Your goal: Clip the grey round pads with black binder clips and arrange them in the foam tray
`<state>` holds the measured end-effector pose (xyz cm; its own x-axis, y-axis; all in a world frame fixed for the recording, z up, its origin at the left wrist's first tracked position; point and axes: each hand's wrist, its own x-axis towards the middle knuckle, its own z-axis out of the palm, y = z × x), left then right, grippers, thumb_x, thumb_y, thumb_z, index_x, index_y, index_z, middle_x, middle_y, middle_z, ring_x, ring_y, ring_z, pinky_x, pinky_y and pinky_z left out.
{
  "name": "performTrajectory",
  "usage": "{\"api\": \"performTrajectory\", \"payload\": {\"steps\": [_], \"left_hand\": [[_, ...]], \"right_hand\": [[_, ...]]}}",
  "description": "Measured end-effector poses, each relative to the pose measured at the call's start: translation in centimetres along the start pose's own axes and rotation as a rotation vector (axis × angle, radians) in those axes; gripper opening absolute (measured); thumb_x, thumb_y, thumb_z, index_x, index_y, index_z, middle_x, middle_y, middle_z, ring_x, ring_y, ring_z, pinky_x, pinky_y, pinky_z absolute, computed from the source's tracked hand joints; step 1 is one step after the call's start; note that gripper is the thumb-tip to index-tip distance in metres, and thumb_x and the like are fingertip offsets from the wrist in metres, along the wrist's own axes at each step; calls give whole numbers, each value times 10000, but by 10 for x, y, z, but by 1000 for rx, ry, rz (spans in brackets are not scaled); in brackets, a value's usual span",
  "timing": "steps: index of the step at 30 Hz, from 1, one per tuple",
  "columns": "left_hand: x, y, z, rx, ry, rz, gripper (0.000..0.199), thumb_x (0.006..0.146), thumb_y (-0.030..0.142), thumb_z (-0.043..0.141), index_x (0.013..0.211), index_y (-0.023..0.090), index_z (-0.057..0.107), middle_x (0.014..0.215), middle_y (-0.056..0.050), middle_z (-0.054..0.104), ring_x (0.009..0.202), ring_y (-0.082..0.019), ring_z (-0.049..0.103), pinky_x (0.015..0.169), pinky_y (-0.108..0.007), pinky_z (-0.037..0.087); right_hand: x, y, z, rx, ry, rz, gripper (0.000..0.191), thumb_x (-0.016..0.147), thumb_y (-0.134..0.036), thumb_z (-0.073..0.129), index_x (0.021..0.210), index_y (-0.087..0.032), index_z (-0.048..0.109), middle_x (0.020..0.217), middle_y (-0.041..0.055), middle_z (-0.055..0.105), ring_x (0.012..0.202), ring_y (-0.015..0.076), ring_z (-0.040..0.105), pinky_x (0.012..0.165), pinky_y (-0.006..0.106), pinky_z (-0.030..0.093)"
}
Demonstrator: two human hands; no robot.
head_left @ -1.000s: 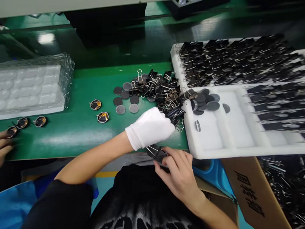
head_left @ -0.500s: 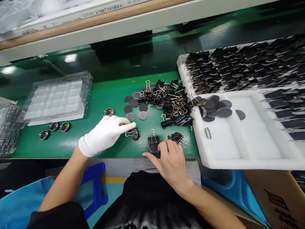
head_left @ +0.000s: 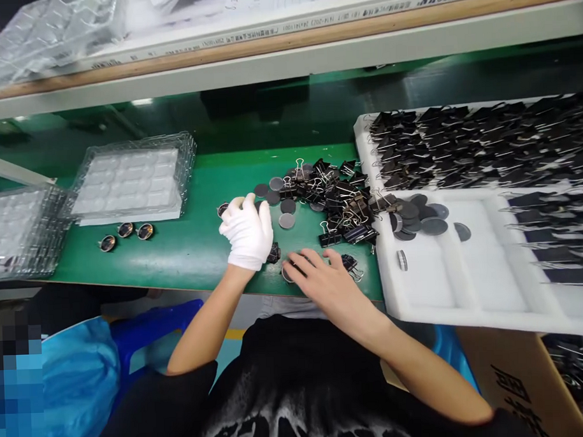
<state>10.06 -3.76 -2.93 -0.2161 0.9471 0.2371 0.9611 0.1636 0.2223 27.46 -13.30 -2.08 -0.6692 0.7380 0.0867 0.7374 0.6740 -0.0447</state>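
Note:
My left hand (head_left: 248, 233), in a white glove, is over the green table left of the dark discs, its fingers bent downward; what lies beneath them is hidden. A black clip (head_left: 273, 252) shows beside its wrist. My bare right hand (head_left: 317, 273) is spread over a round piece (head_left: 287, 272) near the table's front edge, with a dark clip partly covered under the fingers. Just right of it lie more black clips (head_left: 351, 265). Behind both hands are a heap of binder clips (head_left: 341, 194) and loose grey discs (head_left: 286, 220).
Three round pieces (head_left: 125, 230) lie at the left, before stacked clear trays (head_left: 132, 176). A white foam tray (head_left: 392, 291) holds discs (head_left: 434, 226) and rows of black clips (head_left: 461, 142) at the right. A shelf edge (head_left: 286, 59) crosses above the table.
My left hand has moved right in the picture and turned its fingers away from me. My right hand has spread its fingers over the clip and round piece. The view has shifted.

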Motion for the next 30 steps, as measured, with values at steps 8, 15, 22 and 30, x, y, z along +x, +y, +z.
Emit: {"api": "performTrajectory", "payload": {"steps": [8, 15, 22, 30], "left_hand": [[-1, -7, 8, 57, -34, -20, 521, 1025, 466, 388, 1438, 196, 554, 1419, -181, 543, 1271, -347, 506, 1013, -487, 426], [-3, -13, 14, 13, 1, -19, 479, 1023, 435, 410, 1391, 199, 605, 1396, -165, 577, 1262, -340, 521, 1044, -487, 398], [-2, -15, 16, -29, 5, 5, 469, 1025, 448, 408, 1369, 209, 619, 1379, -152, 595, 1258, -333, 525, 1042, -483, 394], [-2, -13, 14, -33, -24, 1, 468, 1029, 451, 404, 1366, 207, 618, 1380, -156, 599, 1259, -328, 528, 1040, -479, 389]], "right_hand": [[9, 7, 0, 146, -41, 134, 339, 996, -312, 617, 1270, -114, 607, 1101, 123, 669, 1011, 283, 558, 887, 458, 327], [16, 5, 10, 241, 73, 253, 310, 1011, -270, 563, 1284, -124, 585, 1196, 139, 653, 1065, 280, 548, 901, 449, 298], [26, 13, 15, 339, 57, 238, 339, 1003, -238, 564, 1327, -138, 572, 1234, 143, 631, 1061, 269, 574, 901, 435, 298], [32, 15, 12, 390, -1, 200, 342, 1011, -243, 545, 1334, -135, 576, 1222, 160, 609, 1093, 287, 565, 899, 422, 295]]}}
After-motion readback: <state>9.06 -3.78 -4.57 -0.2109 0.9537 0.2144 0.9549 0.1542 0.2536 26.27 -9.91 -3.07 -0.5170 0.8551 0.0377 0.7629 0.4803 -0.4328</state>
